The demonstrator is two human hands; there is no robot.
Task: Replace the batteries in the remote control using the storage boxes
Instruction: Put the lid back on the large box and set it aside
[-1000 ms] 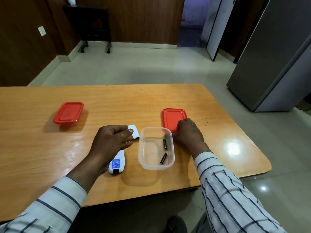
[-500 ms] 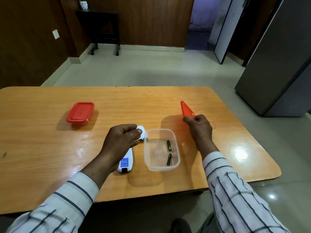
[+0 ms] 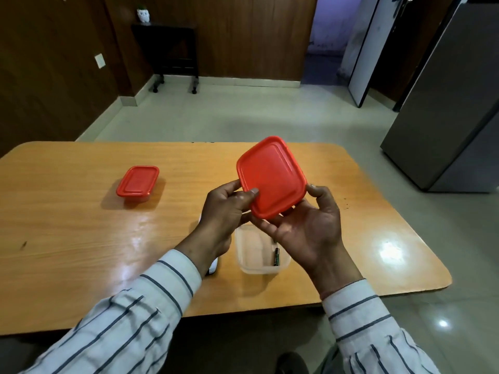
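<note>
I hold a red lid [image 3: 271, 176] in the air with both hands, above the open clear box [image 3: 259, 255]. My left hand [image 3: 224, 211] grips its left edge and my right hand [image 3: 305, 225] cups its lower right edge. One dark battery [image 3: 276, 256] shows inside the clear box; my right hand hides the rest of the box's inside. The white remote [image 3: 212, 268] lies left of the box, mostly hidden under my left wrist. A second box with a red lid [image 3: 138, 182] stands shut at the left of the table.
The wooden table [image 3: 81, 238] has a rounded front right corner with floor beyond. A grey cabinet [image 3: 453, 103] stands to the right on the floor. A dark stand [image 3: 172, 49] is by the far wall.
My right hand lifted the red lid off the table and brought it over the clear box. My left hand left the remote and took hold of the lid's left edge.
</note>
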